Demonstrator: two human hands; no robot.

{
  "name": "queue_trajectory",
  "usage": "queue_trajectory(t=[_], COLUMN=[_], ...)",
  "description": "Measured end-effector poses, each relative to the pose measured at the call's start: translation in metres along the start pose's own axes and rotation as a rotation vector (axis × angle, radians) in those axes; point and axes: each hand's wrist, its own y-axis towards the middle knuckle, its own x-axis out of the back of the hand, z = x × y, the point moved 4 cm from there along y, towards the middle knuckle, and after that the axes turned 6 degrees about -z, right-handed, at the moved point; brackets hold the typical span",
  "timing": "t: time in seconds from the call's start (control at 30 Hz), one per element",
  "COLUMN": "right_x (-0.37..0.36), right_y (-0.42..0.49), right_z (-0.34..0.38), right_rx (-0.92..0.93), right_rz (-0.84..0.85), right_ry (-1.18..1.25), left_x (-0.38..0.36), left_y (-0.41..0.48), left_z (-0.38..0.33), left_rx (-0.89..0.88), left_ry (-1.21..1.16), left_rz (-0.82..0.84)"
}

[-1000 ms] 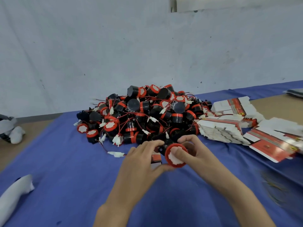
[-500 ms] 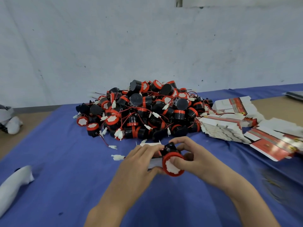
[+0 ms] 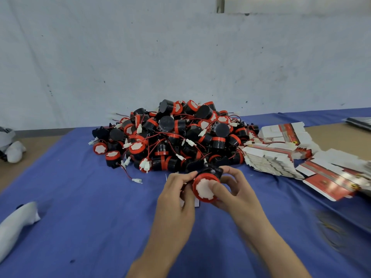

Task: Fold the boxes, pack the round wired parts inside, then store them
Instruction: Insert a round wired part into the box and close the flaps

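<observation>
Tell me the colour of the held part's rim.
Red rim around a white face; head view.

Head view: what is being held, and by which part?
One round wired part: the right hand grips its red rim, thumb on the white face; the left hand pinches the rim's left edge.

Single view, worn on the head: it faces forward and down across a table under a blue cloth (image 3: 80, 217). The left hand (image 3: 174, 197) and right hand (image 3: 234, 195) sit close beneath the lens at lower centre, both forearms running off the bottom edge. The pile of round wired parts (image 3: 170, 137) lies just beyond the hands at mid-frame, and the pale wall (image 3: 180, 57) behind fills the upper half. The field is wide, reaching flat cartons (image 3: 281, 157) at far right.
</observation>
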Motion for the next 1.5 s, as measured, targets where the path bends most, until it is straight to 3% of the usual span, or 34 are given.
queue_trajectory(t=[0.17, 0.27, 0.43, 0.53, 0.67, 0.77, 0.87, 1.03, 1.13, 1.3, 1.5], right_x=[-0.013, -0.021, -0.042, -0.051, -0.040, -0.010, 0.011, 0.002, -0.008, -0.010, -0.007], right_y=[0.001, 0.000, -0.008, -0.009, 0.008, 0.024, 0.036, 0.037, 0.039, 0.038, 0.027], right_z=[-0.005, -0.004, -0.012, -0.013, 0.004, 0.006, -0.014, -0.045, -0.051, -0.054, -0.049], right_rx=[-0.098, -0.160, -0.275, -0.276, -0.132, -0.037, -0.124, -0.269, -0.255, -0.280, -0.104], right_rz=[-0.153, -0.183, -0.223, -0.194, -0.198, -0.275, -0.267, -0.125, -0.040, 0.200, 0.299], right_ry=[0.284, 0.488, 0.488, 0.429, 0.285, -0.079, -0.436, -0.622, -0.744, -0.642, -0.759], left_x=[-0.009, -0.011, -0.015, -0.013, 0.000, 0.016, 0.031, 0.042, 0.043, 0.042, 0.030], left_y=[-0.006, -0.006, -0.006, -0.005, 0.005, 0.010, 0.014, 0.018, 0.019, 0.018, 0.011], left_z=[-0.006, -0.012, -0.016, -0.017, -0.010, 0.006, 0.022, 0.039, 0.041, 0.038, 0.014], left_rx=[0.196, 0.198, 0.205, 0.206, 0.263, 0.370, 0.504, 0.632, 0.631, 0.618, 0.371], left_ry=[-0.252, -0.303, -0.322, -0.316, -0.403, -0.444, -0.480, -0.536, -0.466, -0.358, -0.122], left_rz=[-0.029, -0.041, -0.038, -0.091, -0.210, -0.278, -0.324, -0.378, -0.370, -0.277, -0.089])
